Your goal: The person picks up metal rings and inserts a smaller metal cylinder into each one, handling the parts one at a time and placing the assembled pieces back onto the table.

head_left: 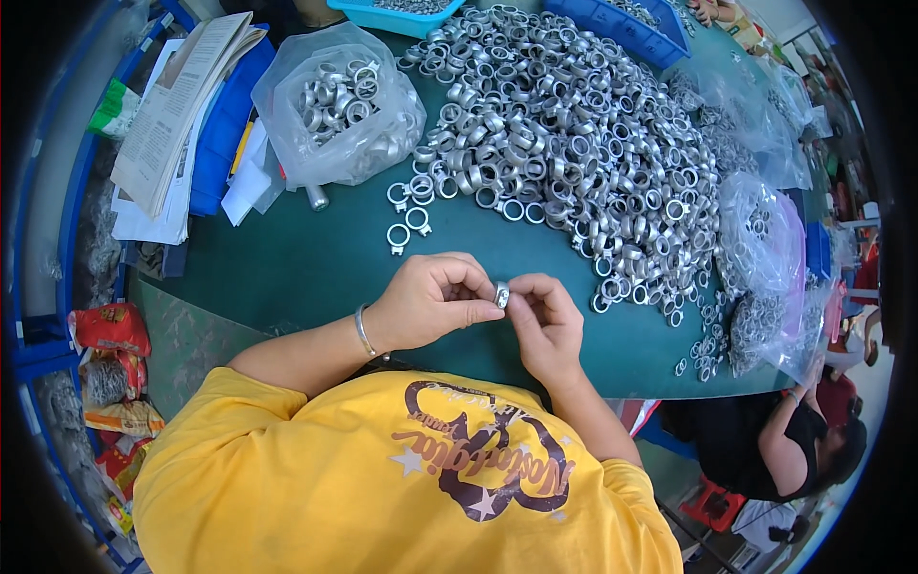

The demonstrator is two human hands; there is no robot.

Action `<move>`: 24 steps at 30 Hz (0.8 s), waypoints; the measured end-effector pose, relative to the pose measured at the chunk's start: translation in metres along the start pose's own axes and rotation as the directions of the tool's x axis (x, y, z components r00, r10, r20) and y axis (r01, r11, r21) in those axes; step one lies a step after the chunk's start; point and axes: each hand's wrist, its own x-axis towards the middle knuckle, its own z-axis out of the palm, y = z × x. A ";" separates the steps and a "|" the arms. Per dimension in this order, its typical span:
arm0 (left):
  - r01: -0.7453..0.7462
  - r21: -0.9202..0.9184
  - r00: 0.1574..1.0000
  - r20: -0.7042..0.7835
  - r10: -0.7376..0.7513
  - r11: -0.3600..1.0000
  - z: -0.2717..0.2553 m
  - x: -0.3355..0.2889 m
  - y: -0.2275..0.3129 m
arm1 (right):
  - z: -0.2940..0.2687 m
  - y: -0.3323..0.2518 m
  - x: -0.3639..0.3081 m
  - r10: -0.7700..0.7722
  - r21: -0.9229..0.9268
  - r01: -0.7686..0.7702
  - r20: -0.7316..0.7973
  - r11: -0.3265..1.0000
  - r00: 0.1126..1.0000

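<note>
Green table [287,268] bore a large heap of silver metal rings [574,134], with a clear bag of rings [339,105] left of the heap; nearer than the heap, left hand [426,301] and right hand [545,320] pinched one small metal ring [501,295] together.

The small ring [501,294] and the heaped rings [574,134] are bright, smooth metal, lying on a matt green table covering [287,268] beside a glossy clear plastic bag [339,105].
</note>
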 end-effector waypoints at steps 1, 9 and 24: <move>-0.032 -0.031 0.999 -0.003 0.032 0.999 0.001 0.000 -0.001 | 0.001 -0.002 -0.001 0.232 0.213 -0.224 -0.015 0.951 0.973; -0.072 0.025 0.997 0.031 0.071 0.997 0.001 -0.001 -0.007 | 0.003 0.003 0.003 0.112 0.243 -0.101 -0.032 0.965 0.993; 0.287 -0.473 0.915 -0.122 -0.385 0.833 -0.005 0.008 -0.012 | -0.012 0.011 0.066 -0.307 -0.864 0.376 0.277 0.335 0.910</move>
